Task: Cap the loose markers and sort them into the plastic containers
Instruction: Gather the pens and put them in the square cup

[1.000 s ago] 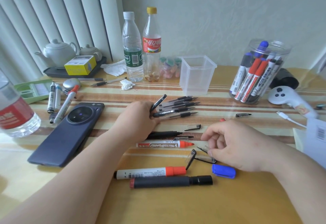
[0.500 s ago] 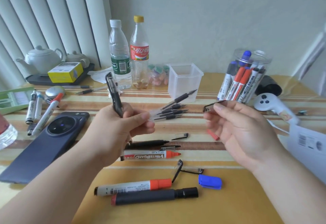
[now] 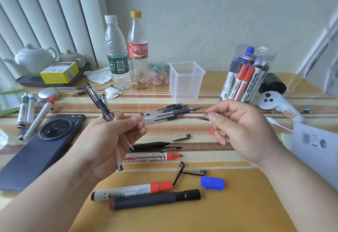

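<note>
My left hand point(image 3: 109, 140) grips two capped black gel pens point(image 3: 98, 102) that stick up from the fist. Its thumb and fingers also pinch an uncapped gel pen point(image 3: 175, 112) pointing right. My right hand point(image 3: 243, 131) pinches a clear pen cap point(image 3: 207, 117) just right of that pen's tip. Several more uncapped pens point(image 3: 173, 106) lie on the table behind. Below the hands lie an uncapped red whiteboard marker point(image 3: 153, 158), a capped red marker point(image 3: 133, 190), a black marker point(image 3: 155, 199), a blue cap point(image 3: 212, 183) and loose pen caps point(image 3: 182, 137). An empty square container point(image 3: 184, 85) and a round jar of markers point(image 3: 250, 74) stand at the back.
A dark phone point(image 3: 42, 149) lies at the left beside more markers point(image 3: 36, 118). Two bottles point(image 3: 117, 54), a teapot tray point(image 3: 34, 61) and a yellow box stand at the back left. A white controller point(image 3: 274, 103), a cable and white paper point(image 3: 314, 144) occupy the right.
Both hands rose from the table, the left with pens and the right with a clear cap. The pinched pen's tip and the cap have since come close together.
</note>
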### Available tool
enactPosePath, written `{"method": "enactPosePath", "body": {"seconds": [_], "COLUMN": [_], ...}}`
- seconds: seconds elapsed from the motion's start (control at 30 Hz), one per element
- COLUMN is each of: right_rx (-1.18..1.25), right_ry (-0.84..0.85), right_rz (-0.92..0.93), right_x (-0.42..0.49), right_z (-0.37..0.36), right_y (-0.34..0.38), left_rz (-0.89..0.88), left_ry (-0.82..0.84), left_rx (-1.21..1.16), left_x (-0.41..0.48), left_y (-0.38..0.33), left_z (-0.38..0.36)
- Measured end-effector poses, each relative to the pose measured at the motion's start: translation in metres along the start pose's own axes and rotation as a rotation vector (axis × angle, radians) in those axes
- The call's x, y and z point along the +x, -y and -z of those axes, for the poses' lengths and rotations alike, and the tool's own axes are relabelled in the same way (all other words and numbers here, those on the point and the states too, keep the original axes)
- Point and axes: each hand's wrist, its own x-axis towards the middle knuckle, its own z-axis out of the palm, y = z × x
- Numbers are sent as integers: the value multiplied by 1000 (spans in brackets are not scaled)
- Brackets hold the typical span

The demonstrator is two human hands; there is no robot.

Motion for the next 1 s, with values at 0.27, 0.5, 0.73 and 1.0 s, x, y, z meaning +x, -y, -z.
{"method": "enactPosePath", "body": {"seconds": [0.27,0.5,0.73,1.0], "right_rx": [163,104,251,479], "right_ry": [34,80,111,-9], "right_rz": [-5,4,-73,-232], "right_x": [0,-4,-6,-6], "right_z": [2,-5,-11,-23], "right_y": [1,2,8,15], "left_rz": [0,8,-20,-134], "left_ry": [40,71,92,104], "left_rx": [24,52,92,215], "left_x": [-2,-4,-8,-10], "left_y": [1,3,0,2], "left_z": [-1,-5,-6,-9]}}
